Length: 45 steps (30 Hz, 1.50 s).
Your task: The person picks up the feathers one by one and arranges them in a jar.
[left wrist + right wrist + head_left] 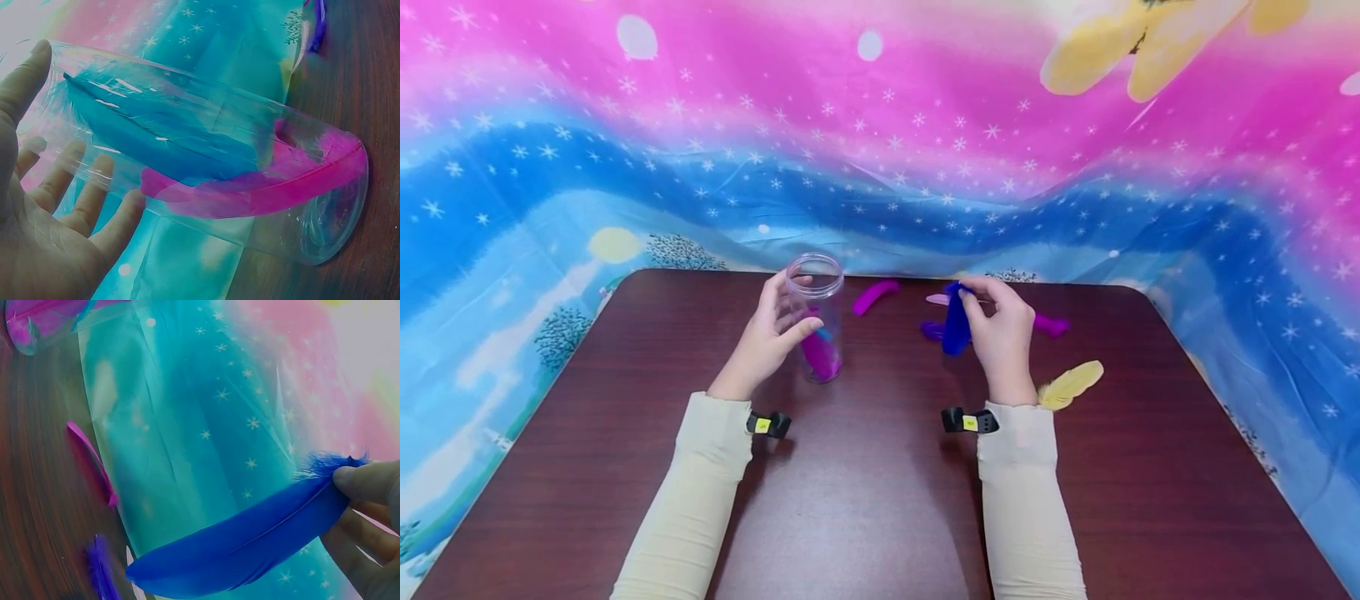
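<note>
My left hand (772, 333) grips a clear plastic jar (827, 293), thumb on one side and fingers round the other. The jar has an open mouth and leans slightly over the table. Inside it, the left wrist view shows a teal feather (169, 140) and magenta feathers (250, 199). Between thumb and fingertips, my right hand (1006, 337) pinches a deep blue feather (244, 544) by its fluffy quill end. The vane of that feather hangs down above the table, to the right of the jar and apart from it.
Loose feathers lie on the dark wooden table (850, 517): a magenta feather (876, 296), a purple feather (932, 331), a pale pink feather (937, 298), another magenta feather (1051, 325) and a yellow feather (1072, 385) by the right wrist. A patterned cloth (880, 183) hangs behind.
</note>
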Each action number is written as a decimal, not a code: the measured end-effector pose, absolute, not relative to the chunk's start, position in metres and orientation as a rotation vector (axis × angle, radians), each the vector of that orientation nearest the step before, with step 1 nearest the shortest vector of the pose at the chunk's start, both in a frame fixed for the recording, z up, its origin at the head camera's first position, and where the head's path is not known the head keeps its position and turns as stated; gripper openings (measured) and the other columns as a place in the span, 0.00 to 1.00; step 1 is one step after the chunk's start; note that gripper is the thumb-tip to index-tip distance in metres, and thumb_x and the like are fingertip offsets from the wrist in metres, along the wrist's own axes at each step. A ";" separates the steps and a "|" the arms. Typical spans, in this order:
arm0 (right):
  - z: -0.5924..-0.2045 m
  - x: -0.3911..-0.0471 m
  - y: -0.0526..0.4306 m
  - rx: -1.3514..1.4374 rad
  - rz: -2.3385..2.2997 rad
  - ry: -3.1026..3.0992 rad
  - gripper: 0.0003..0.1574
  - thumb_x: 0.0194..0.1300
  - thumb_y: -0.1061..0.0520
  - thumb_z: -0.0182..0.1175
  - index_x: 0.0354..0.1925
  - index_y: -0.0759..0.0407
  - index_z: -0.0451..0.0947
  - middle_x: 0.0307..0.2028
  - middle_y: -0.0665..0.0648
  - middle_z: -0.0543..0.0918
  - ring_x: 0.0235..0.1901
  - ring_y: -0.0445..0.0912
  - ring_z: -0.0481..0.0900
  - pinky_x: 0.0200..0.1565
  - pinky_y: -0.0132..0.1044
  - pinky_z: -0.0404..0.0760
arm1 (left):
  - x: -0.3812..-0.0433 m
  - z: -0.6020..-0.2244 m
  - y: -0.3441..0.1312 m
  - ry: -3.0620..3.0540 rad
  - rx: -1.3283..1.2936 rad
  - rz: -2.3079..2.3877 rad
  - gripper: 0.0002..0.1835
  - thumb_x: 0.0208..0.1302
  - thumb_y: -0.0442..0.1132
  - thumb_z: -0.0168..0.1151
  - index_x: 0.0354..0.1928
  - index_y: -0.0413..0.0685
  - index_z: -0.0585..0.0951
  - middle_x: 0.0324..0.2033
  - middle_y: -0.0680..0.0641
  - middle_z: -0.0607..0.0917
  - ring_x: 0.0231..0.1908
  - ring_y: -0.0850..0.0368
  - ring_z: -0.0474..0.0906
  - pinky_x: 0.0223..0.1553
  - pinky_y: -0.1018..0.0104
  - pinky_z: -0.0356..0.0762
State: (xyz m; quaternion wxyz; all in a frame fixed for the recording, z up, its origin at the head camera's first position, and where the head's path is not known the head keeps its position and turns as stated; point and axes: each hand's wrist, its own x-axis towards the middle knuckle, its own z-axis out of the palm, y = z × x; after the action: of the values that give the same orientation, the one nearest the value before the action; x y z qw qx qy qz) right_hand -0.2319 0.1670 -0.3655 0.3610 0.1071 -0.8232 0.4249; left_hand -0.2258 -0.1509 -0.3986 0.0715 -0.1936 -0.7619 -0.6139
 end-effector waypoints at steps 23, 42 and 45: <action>-0.359 -0.225 0.144 0.323 1.266 -1.961 0.07 0.67 0.64 0.67 0.43 0.63 0.88 0.41 0.60 0.89 0.36 0.51 0.88 0.40 0.22 0.82 | -0.225 -0.397 -0.151 -2.287 -0.583 -1.857 0.42 0.70 0.37 0.65 0.78 0.58 0.52 0.71 0.46 0.67 0.68 0.49 0.65 0.71 0.47 0.64; -0.352 -0.219 0.131 0.349 1.342 -1.908 0.09 0.68 0.63 0.66 0.45 0.63 0.88 0.42 0.59 0.89 0.38 0.48 0.87 0.38 0.23 0.82 | -0.225 -0.398 -0.150 -2.259 -0.600 -1.865 0.42 0.70 0.34 0.64 0.79 0.54 0.52 0.71 0.44 0.67 0.68 0.47 0.67 0.70 0.46 0.65; -0.352 -0.219 0.129 0.358 1.342 -1.899 0.09 0.68 0.63 0.66 0.45 0.63 0.88 0.42 0.59 0.88 0.38 0.48 0.88 0.38 0.23 0.82 | -0.224 -0.398 -0.150 -2.273 -0.587 -1.855 0.42 0.71 0.35 0.64 0.79 0.55 0.52 0.71 0.42 0.67 0.68 0.47 0.66 0.70 0.46 0.65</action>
State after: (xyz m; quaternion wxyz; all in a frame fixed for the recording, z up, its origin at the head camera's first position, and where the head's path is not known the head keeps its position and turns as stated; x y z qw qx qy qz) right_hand -0.2193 0.1289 -0.3519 0.3845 0.1406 -0.7451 0.5265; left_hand -0.2244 -0.1504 -0.3983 0.0747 -0.1957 -0.7576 -0.6182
